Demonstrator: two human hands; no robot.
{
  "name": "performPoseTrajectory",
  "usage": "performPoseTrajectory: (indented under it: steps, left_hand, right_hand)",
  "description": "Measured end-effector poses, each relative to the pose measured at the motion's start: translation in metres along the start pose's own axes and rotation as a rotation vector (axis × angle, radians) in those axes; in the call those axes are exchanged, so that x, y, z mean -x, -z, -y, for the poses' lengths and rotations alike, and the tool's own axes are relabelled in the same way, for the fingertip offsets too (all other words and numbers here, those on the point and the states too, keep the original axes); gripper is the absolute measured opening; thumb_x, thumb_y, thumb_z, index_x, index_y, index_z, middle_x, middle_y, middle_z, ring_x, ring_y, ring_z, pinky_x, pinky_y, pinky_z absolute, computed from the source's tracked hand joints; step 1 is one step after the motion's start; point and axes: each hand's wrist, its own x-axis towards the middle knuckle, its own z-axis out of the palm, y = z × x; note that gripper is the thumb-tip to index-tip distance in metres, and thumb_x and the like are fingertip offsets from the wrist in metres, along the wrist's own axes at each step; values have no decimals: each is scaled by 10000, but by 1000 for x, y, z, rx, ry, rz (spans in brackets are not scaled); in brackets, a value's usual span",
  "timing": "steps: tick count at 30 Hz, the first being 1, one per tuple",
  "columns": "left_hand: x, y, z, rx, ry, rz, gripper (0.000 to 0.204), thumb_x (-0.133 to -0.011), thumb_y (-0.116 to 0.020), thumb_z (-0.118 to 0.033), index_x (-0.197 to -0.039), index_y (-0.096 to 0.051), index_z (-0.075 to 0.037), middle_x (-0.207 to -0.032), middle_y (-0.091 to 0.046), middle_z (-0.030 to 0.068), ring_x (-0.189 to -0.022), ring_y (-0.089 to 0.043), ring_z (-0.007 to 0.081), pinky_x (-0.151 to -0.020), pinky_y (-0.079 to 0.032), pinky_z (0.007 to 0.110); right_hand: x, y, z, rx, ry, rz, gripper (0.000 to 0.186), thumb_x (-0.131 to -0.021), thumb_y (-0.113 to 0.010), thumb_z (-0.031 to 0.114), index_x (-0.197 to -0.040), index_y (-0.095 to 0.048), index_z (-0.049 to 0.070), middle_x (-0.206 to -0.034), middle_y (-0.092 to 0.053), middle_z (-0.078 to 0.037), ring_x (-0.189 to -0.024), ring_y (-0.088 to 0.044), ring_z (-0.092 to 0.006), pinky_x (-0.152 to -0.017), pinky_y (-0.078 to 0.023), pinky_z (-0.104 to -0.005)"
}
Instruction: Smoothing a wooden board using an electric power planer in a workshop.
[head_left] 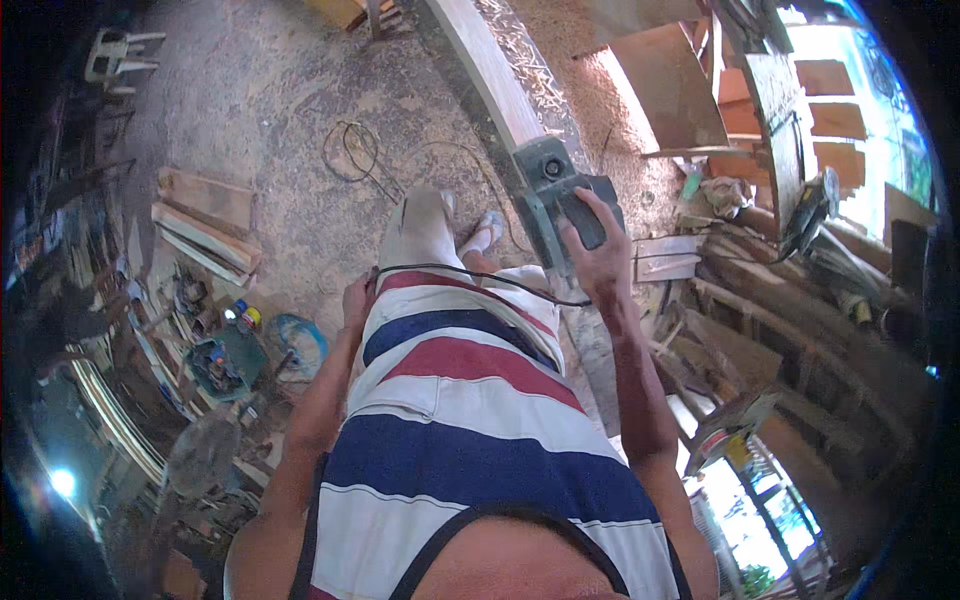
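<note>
My right hand [603,258] is wrapped round the handle of a dark grey-green electric hand planer [540,200]. The planer sits at the near part of a long pale wooden board [487,68], which stretches away from me on a narrow bench. From the planer's rear a black power cord [470,271] crosses in front of my striped top to the left. Beside my left hip, my left hand [357,300] is closed on the cord; its fingers are partly hidden.
Wood shavings [512,50] lie along the bench beside the board. A coiled cord [352,150] rests on the dusty floor near my feet. Planks [205,225] lie to the left, near a bin [228,365]. Stacked timber [790,330] and leaning panels [665,90] fill the right.
</note>
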Motion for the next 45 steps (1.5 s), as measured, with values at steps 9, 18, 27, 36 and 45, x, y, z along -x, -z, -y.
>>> performPoseTrajectory:
  steps: [9,18,27,36,45]
  left_hand:
    - [17,-61,10,164,168,-112,312,-1028,-595,-263,-1128,-765,-22,-913,-725,295,-874,-723,479,-730,-540,547]
    - [-8,-30,-22,357,334,-156,377,-1032,-550,-304,-1068,-784,-10,-867,-772,219,-849,-776,350,-756,-585,451]
    - [-66,4,-13,625,297,-232,490,-1115,-498,-363,-1074,-786,31,-826,-781,181,-759,-784,276,-729,-612,382]
    - [-69,17,-20,505,199,-155,392,-1055,-571,-319,-1167,-757,8,-926,-790,204,-825,-789,280,-773,-613,406]
    - [-81,15,-41,91,-97,-120,377,-993,-624,-328,-1170,-746,-18,-1025,-747,264,-1012,-709,465,-876,-549,527]
  right_hand:
    - [-90,-25,51,-40,50,85,448,-943,-745,103,-1376,-667,22,-1176,-767,-162,-1056,-729,-195,-933,-576,-338]
    - [-196,-71,103,66,99,36,466,-925,-769,197,-1355,-695,35,-1112,-791,-154,-1006,-755,-212,-900,-590,-347]
    - [-336,-126,165,84,352,-36,524,-890,-785,354,-1318,-729,57,-1068,-796,-201,-1004,-774,-332,-887,-595,-411]
    - [-101,-21,43,48,207,100,466,-968,-746,141,-1415,-651,48,-1352,-710,-176,-1192,-708,-270,-1044,-557,-405]
    - [2,6,8,-44,-33,71,561,-911,-746,-18,-1451,-608,53,-1375,-695,-181,-1251,-680,-234,-1060,-526,-369]
